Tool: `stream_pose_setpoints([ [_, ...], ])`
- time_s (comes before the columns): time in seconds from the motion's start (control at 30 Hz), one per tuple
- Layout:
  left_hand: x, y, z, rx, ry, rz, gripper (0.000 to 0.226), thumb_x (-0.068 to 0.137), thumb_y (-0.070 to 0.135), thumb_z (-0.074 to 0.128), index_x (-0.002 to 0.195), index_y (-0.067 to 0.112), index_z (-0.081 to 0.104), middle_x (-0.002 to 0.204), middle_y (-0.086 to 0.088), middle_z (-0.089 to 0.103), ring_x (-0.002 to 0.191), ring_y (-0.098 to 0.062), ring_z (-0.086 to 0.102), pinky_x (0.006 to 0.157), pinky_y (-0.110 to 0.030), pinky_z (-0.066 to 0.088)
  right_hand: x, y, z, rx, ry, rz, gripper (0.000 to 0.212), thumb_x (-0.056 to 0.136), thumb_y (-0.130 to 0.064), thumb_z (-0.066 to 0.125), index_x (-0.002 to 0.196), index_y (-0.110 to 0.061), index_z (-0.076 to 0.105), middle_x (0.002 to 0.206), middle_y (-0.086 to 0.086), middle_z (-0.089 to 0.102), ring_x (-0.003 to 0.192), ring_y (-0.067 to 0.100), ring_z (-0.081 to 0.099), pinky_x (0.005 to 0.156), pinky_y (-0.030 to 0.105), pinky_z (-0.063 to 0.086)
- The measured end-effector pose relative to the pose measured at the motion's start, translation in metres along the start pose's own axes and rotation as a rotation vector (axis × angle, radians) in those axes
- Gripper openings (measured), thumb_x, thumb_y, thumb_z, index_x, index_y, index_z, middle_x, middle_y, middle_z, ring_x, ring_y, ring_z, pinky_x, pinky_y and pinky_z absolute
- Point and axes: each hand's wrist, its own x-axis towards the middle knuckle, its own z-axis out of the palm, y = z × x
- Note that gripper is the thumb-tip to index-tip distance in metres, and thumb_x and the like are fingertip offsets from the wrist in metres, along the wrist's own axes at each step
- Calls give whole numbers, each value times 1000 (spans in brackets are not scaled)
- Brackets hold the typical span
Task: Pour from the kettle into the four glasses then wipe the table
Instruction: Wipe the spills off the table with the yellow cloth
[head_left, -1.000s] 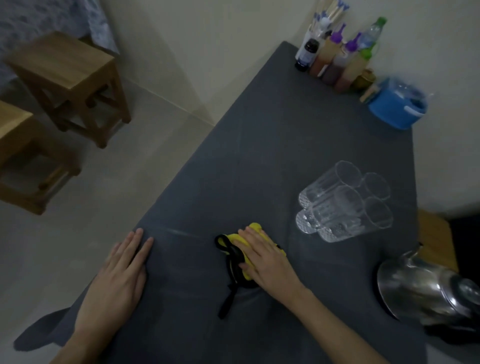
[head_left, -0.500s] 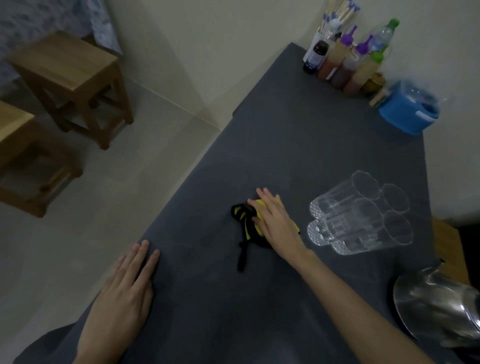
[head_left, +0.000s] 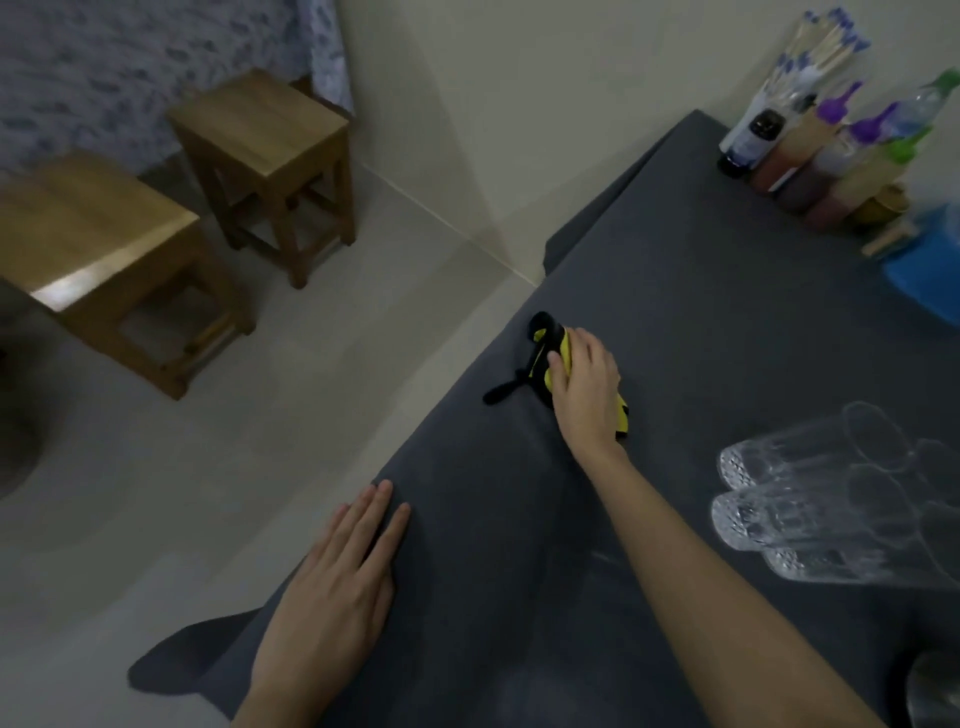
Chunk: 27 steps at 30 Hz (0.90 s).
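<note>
My right hand (head_left: 584, 384) presses flat on a yellow and black cloth (head_left: 543, 358) on the dark grey table (head_left: 701, 322), near its left edge. The cloth's black strap sticks out to the left. My left hand (head_left: 332, 603) lies flat, palm down, on the table's near left edge and holds nothing. Several clear cut glasses (head_left: 810, 499) stand grouped at the right, apart from the cloth. Only a sliver of the steel kettle (head_left: 935, 693) shows at the bottom right corner.
Sauce bottles (head_left: 821, 156) and a chopstick holder (head_left: 795, 62) stand at the table's far right corner, beside a blue container (head_left: 930, 270). Two wooden stools (head_left: 260, 156) stand on the pale floor to the left. A damp streak (head_left: 602, 558) marks the cloth-covered tabletop.
My right hand has slid the cloth away from me, up along the table's left side. The view has swung left, pushing the kettle nearly out of frame. My left hand stayed planted.
</note>
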Motion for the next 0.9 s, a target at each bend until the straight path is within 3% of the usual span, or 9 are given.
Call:
stream_pose_setpoints([
  [0.13, 0, 1, -1, 7, 1, 8, 52, 98, 30, 20, 140, 11, 43, 152, -11, 33, 140, -20, 26, 114, -36, 18, -27, -3, -8, -7, -49, -192, 40, 97, -25, 49, 131, -3, 53, 130, 12, 58, 121, 26, 51, 107, 40, 37],
  [0.27, 1, 1, -3, 12, -36, -14, 55, 99, 32, 13, 140, 12, 44, 151, -9, 34, 140, -20, 26, 115, -32, 15, -70, -9, -14, -2, -111, -306, 39, 96, -30, 47, 128, -9, 57, 128, 5, 60, 116, 23, 53, 104, 36, 40],
  [0.37, 1, 0, -2, 27, -54, -19, 54, 99, 32, 13, 142, 14, 41, 153, -8, 31, 141, -20, 25, 114, -32, 16, -118, -7, -28, 17, -163, -412, 40, 93, -29, 56, 129, -13, 56, 127, 0, 58, 112, 20, 52, 100, 31, 41],
  [0.53, -1, 1, -5, 37, -51, -20, 52, 97, 30, 24, 144, 14, 36, 155, -8, 28, 143, -19, 21, 116, -32, 13, -176, 50, -60, -69, -212, -599, 50, 81, -30, 68, 127, -17, 54, 124, 1, 58, 103, 20, 55, 90, 32, 46],
  [0.7, -1, 1, -1, 46, -36, -5, 53, 94, 27, 30, 144, 11, 37, 154, -10, 28, 143, -22, 22, 116, -38, 15, -178, 99, -93, -183, -217, -434, 51, 85, -38, 61, 132, -20, 50, 120, 4, 58, 98, 22, 58, 84, 34, 47],
  [0.8, -1, 0, 3, 25, -27, -17, 53, 94, 26, 30, 144, 11, 37, 155, -9, 28, 144, -23, 22, 117, -39, 15, -166, 97, -91, -185, -170, -291, 55, 76, -24, 77, 125, -16, 55, 115, 9, 56, 91, 27, 59, 77, 39, 52],
  [0.9, -1, 0, 4, 19, -19, -17, 53, 97, 30, 20, 143, 10, 38, 154, -10, 29, 143, -24, 24, 116, -39, 16, -138, 92, -80, -191, -93, -203, 48, 75, -16, 78, 119, -12, 61, 112, 11, 56, 91, 28, 57, 78, 41, 51],
])
